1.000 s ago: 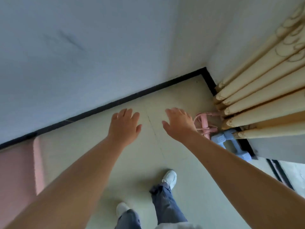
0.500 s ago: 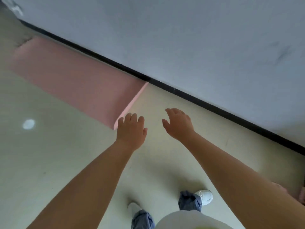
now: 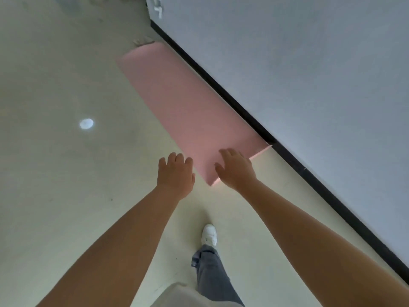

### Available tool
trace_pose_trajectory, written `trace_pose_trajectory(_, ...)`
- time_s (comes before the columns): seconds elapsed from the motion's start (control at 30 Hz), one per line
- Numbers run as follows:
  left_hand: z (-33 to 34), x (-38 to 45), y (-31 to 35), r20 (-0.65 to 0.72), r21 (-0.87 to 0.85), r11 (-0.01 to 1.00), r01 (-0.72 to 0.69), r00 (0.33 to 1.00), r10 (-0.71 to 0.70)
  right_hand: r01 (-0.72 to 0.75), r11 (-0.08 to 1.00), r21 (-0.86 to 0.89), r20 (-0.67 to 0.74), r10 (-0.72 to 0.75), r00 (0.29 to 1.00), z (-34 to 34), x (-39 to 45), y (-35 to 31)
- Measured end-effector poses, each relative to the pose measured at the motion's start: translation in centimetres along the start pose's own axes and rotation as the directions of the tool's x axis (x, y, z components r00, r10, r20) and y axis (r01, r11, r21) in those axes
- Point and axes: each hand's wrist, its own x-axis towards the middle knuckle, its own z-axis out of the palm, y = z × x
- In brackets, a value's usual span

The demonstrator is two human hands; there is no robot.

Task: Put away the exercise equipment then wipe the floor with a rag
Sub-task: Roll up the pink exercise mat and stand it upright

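A long pink exercise mat (image 3: 183,103) lies flat on the pale floor, running along the black skirting of the wall. Both my arms reach forward over its near end. My left hand (image 3: 176,173) hovers just left of the mat's near corner, fingers relaxed, holding nothing. My right hand (image 3: 235,168) is spread above the mat's near edge with fingers straight and empty. Whether either hand touches the mat cannot be told.
A grey-white wall (image 3: 309,74) with black skirting (image 3: 287,156) bounds the right side. A bright light spot (image 3: 86,124) reflects on the floor (image 3: 55,185) to the left. My white shoe (image 3: 209,234) and jeans leg stand below the hands. A door frame (image 3: 158,9) shows at the top.
My view swung left from the curtain corner with the pink and blue equipment to the mat, which now lies straight ahead. Both hands stayed out in front, empty.
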Motion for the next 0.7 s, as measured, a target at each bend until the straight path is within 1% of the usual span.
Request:
trace_pose_trajectory(0.17,-1.9,7.5,-8.1,-0.012,0.0,0.999,0.051,0.999,-0.051,0.05,0.998,-0.043,-0.021,-0.051,0.999,-2.2,10.2,-5.2)
trace_pose_trajectory(0.4,-5.6,20.1,-18.7,-0.011,0.062,0.994,0.086,0.996,-0.086,0.021,0.999,-0.024,-0.009,-0.021,1.0,-5.4,25.3,-11.3)
trace_pose_trajectory(0.57,-6.8,27.3,-23.4,0.02,0.085,0.996,0.015,1.0,-0.017,-0.019,1.0,-0.024,-0.005,0.019,1.0,-6.5,32.1,-14.3)
trace_pose_trajectory(0.7,-7.2,34.1,-26.6,0.034,0.125,0.987,-0.1,0.995,0.096,-0.121,0.993,0.014,-0.031,0.121,0.992,-6.7,37.1,-15.7)
